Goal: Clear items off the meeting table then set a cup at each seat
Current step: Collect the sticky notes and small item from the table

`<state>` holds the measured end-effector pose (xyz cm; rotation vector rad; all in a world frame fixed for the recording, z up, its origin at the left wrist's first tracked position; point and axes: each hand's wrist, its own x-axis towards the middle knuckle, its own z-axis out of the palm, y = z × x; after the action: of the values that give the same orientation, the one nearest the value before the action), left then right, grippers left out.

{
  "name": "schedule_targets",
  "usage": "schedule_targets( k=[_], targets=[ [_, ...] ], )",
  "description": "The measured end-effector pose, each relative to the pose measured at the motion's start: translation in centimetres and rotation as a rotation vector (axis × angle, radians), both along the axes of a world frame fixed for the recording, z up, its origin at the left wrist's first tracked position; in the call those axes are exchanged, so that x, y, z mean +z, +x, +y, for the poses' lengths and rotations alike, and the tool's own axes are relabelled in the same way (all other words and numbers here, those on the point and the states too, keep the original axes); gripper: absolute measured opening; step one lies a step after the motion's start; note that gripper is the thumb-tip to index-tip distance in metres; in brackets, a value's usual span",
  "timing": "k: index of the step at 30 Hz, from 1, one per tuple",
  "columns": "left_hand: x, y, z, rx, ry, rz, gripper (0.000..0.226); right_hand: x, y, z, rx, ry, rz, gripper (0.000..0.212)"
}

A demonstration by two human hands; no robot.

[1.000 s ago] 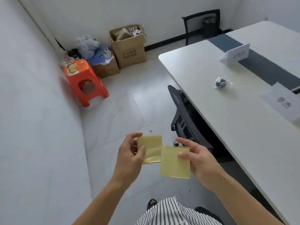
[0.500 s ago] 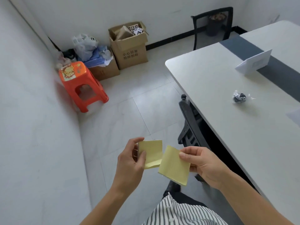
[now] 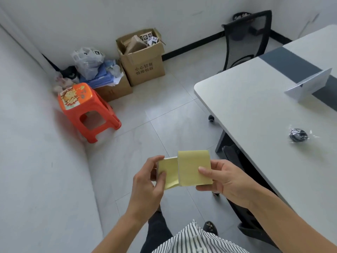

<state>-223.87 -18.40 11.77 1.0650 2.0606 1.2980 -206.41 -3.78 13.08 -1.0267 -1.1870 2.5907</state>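
Note:
I hold two yellow sticky-note pads over the floor, left of the white meeting table (image 3: 255, 114). My left hand (image 3: 147, 187) grips the left pad (image 3: 168, 173) by its left edge. My right hand (image 3: 226, 181) grips the right pad (image 3: 193, 168), which overlaps the left one. On the table lie a small black object in clear wrapping (image 3: 298, 135) and a white folded name card (image 3: 310, 84). No cup is in view.
An orange plastic stool (image 3: 85, 110) stands by the left wall. Cardboard boxes (image 3: 142, 59) and plastic bags (image 3: 87, 62) fill the far corner. A black mesh chair (image 3: 246, 37) stands at the table's far end, and another chair (image 3: 242, 179) is tucked under the table beside me.
My hands brought the two pads closer, so the right pad now overlaps the left and stands squarer. The view has shifted left, away from the table.

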Motion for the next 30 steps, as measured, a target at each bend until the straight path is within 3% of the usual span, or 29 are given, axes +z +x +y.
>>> schedule_targets(
  k=[4,10,16,20,22,25,30],
  targets=[
    [-0.3,-6.7,3.9,-0.082,0.013,-0.125,0.04,-0.1,-5.5,1.4,-0.084,0.114,-0.013,0.037],
    [1.0,-15.6,10.4,-0.248,0.041,-0.367,0.036,0.2,-14.7,3.8,-0.206,0.426,-0.267,0.027],
    [0.7,-18.9,16.1,-0.405,-0.08,-0.594,0.024,0.5,-16.7,6.6,-0.155,0.617,-0.462,0.026],
    [0.3,-18.7,20.7,-0.483,-0.115,-0.59,0.021,-0.3,-16.5,9.0,-0.317,0.819,-0.707,0.034],
    [0.1,-18.4,23.2,-0.521,-0.155,-0.598,0.021,-0.9,-16.0,10.5,-0.467,0.701,-0.627,0.042],
    [-0.2,-17.3,27.7,-0.536,-0.271,-0.614,0.022,-2.2,-15.5,13.0,-0.586,0.496,-0.367,0.034],
    [-1.0,-14.4,35.9,-0.477,-0.448,-0.57,0.019,-4.7,-15.1,19.3,-0.652,0.499,-0.43,0.046]
  ],
)
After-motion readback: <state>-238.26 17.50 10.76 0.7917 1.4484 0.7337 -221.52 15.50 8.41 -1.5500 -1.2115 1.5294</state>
